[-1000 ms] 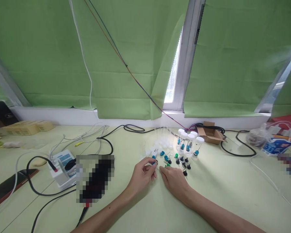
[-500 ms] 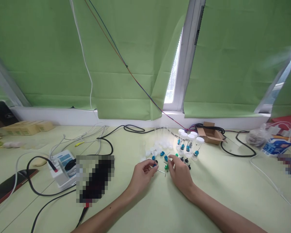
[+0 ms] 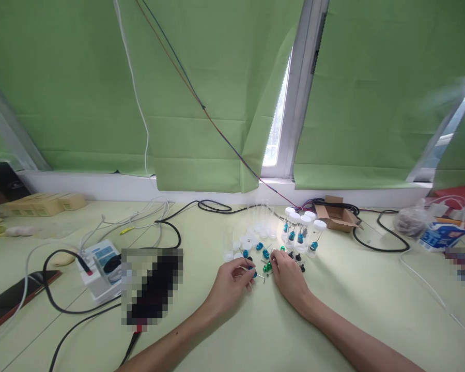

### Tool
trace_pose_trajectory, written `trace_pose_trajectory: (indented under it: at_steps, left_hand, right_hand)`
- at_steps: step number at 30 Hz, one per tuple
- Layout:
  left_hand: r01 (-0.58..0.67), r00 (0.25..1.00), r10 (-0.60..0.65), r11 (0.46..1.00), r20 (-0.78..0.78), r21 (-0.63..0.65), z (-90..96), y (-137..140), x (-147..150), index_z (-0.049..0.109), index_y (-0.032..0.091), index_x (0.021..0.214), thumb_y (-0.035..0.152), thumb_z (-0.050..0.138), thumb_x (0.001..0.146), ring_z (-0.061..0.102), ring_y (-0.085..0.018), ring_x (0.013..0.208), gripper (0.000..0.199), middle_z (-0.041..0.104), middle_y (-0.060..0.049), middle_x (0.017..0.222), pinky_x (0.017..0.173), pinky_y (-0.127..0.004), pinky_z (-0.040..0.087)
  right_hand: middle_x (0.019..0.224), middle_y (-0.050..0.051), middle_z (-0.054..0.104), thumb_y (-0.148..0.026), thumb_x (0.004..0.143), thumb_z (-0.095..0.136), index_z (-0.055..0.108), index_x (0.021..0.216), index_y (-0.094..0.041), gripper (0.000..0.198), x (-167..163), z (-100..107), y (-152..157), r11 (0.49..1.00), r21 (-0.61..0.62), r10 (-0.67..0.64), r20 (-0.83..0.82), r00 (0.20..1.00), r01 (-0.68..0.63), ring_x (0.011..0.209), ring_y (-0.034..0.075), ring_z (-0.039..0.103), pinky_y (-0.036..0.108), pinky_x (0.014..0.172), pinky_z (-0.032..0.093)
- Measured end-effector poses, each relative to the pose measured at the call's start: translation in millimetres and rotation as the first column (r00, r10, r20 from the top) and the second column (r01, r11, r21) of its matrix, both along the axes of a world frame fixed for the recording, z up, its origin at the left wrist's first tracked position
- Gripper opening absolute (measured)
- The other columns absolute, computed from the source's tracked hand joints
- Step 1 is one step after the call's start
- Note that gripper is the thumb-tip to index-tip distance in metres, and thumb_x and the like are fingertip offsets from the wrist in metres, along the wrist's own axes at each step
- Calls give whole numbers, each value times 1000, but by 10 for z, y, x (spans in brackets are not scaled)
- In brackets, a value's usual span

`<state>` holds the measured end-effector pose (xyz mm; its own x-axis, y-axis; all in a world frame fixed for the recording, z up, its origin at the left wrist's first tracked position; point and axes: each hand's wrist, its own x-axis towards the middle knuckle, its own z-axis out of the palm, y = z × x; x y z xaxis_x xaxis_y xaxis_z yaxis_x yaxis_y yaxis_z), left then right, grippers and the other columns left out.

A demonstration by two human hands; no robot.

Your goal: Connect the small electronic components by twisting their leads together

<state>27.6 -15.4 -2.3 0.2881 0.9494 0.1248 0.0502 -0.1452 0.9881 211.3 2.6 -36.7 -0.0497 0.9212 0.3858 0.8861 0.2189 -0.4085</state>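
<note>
Over the middle of the table, my left hand point(image 3: 231, 283) pinches a small dark-blue piece point(image 3: 252, 272) with a thin bent metal wire point(image 3: 260, 276) sticking out to the right. To its right, my right hand point(image 3: 289, 274) has thumb and fingers drawn together low over the small parts; what they hold is hidden. Between the hands lie green pieces point(image 3: 267, 267) and blue pieces point(image 3: 265, 253) with metal pins. Several black pieces point(image 3: 298, 257) lie beyond my right hand. Clear tubes with white caps point(image 3: 304, 219) stand upright behind, blue pieces inside them.
Uncapped clear tubes point(image 3: 262, 222) stand near the back, loose white caps point(image 3: 249, 240) before them. An open cardboard box point(image 3: 336, 216) sits back right. At left are a white power strip point(image 3: 99, 271), black cables point(image 3: 72, 311) and a dark red-edged device point(image 3: 19, 299).
My left hand has turned slightly, and the blue piece in its fingers has shifted right and down. My right hand has moved slightly right, showing more of the green pieces.
</note>
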Motion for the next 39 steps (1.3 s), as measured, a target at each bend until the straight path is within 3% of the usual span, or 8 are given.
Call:
trace_pose_trajectory:
  at_steps: [6, 12, 19, 21, 24, 30, 35, 39]
  left_hand:
    - [23, 995, -17, 998, 102, -64, -1, 28, -25, 68, 15, 85, 37, 71, 76, 64, -19, 71, 24, 62, -6, 85, 62, -30, 52]
    - [-12, 980, 40, 990, 195, -138, 49, 18, -34, 69, 15, 85, 39, 74, 74, 66, -20, 76, 27, 62, -8, 99, 73, -36, 55]
    - [-15, 953, 74, 980, 294, -197, 55, 0, -35, 67, 16, 86, 39, 74, 75, 66, -20, 78, 26, 61, -6, 93, 73, -33, 53]
    - [-6, 950, 69, 979, 304, -203, 49, -2, -31, 67, 16, 85, 38, 74, 75, 64, -18, 73, 26, 61, -5, 86, 67, -30, 52]
    - [13, 946, 60, 975, 317, -223, 44, -8, -22, 67, 16, 86, 38, 74, 76, 58, -13, 64, 25, 59, -2, 73, 62, -27, 48]
    - [32, 937, 64, 963, 342, -269, 23, -15, -7, 69, 16, 87, 36, 76, 74, 55, -11, 61, 25, 61, -1, 74, 67, -26, 45]
    - [48, 926, 62, 959, 374, -279, 16, -16, -3, 70, 16, 87, 36, 78, 72, 56, -12, 68, 26, 65, -5, 86, 70, -27, 46]
    - [45, 921, 66, 960, 383, -275, 34, -16, -2, 69, 16, 86, 36, 78, 71, 57, -13, 69, 27, 65, -5, 86, 69, -28, 46]
  right_hand:
    - [84, 7, 60, -9, 92, 45, 51, 82, -19, 15, 25, -64, 17, 999, 27, 39, -80, 996, -37, 75, 21, 62, 28, 64, 42]
    - [83, 5, 53, -18, 95, 41, 46, 83, -20, 13, -18, -25, -18, 981, 185, 97, -206, 974, -59, 69, 20, 56, 31, 64, 45]
    - [99, 9, 52, -20, 98, 39, 49, 89, -21, 14, -153, 76, -181, 891, 401, 365, -350, 863, -214, 92, 21, 56, 34, 78, 48]
    - [100, 8, 55, -21, 98, 39, 50, 91, -21, 13, -180, 64, -222, 884, 375, 428, -407, 807, -279, 88, 19, 59, 32, 75, 49]
    - [83, 3, 60, -24, 99, 40, 51, 95, -21, 12, -208, 56, -268, 902, 256, 432, -562, 706, -348, 66, 15, 61, 28, 65, 50]
    - [74, 1, 63, -34, 95, 52, 58, 88, -19, 18, -242, 110, -306, 908, 137, 355, -753, 554, -396, 68, 16, 63, 26, 64, 51]
    - [79, 3, 65, -35, 91, 59, 64, 91, -18, 17, -253, 95, -290, 898, 161, 365, -792, 489, -410, 72, 17, 63, 29, 69, 53]
    - [86, 6, 67, -35, 91, 58, 67, 91, -19, 18, -245, 84, -281, 894, 183, 391, -764, 513, -409, 78, 19, 64, 31, 73, 55]
